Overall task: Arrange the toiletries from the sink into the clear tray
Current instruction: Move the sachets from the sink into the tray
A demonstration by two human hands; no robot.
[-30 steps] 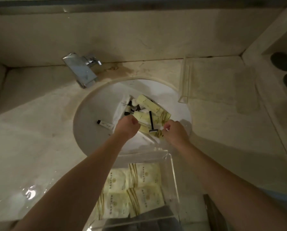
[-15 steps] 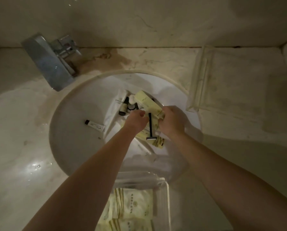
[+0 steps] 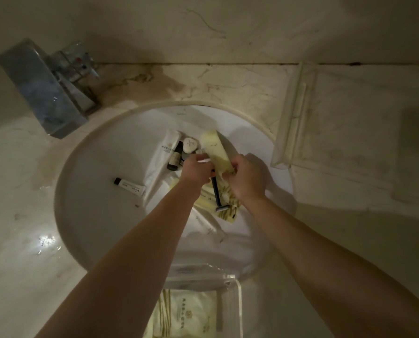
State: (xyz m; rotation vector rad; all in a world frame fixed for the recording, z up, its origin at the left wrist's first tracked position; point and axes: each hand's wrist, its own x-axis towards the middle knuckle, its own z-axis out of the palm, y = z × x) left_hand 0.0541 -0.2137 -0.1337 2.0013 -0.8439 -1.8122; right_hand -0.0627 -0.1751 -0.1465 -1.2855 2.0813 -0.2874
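Observation:
In the white sink [image 3: 94,215] lies a pile of toiletries. My right hand [image 3: 246,178] grips the lower end of a long pale yellow packet [image 3: 214,150], lifted and tilted over the pile. My left hand [image 3: 195,170] pinches the same packet at its left edge. Under the hands lie a black razor [image 3: 217,195] and more yellow packets [image 3: 225,211]. A dark bottle [image 3: 175,158], a round white cap [image 3: 190,145], a white sachet [image 3: 168,147] and a small white tube [image 3: 130,187] also lie in the basin. The clear tray [image 3: 235,303] at the bottom holds yellow packets [image 3: 194,313].
A chrome tap [image 3: 42,89] juts out at the upper left. A second clear tray [image 3: 298,118] rests on the marble counter to the sink's right. The counter at the left is wet and shiny [image 3: 45,241]. A wall runs along the back.
Both hands reached deeper into the basin. My right hand took hold of the long yellow packet and raised it, and my left hand came up to meet it. The view dropped closer to the sink.

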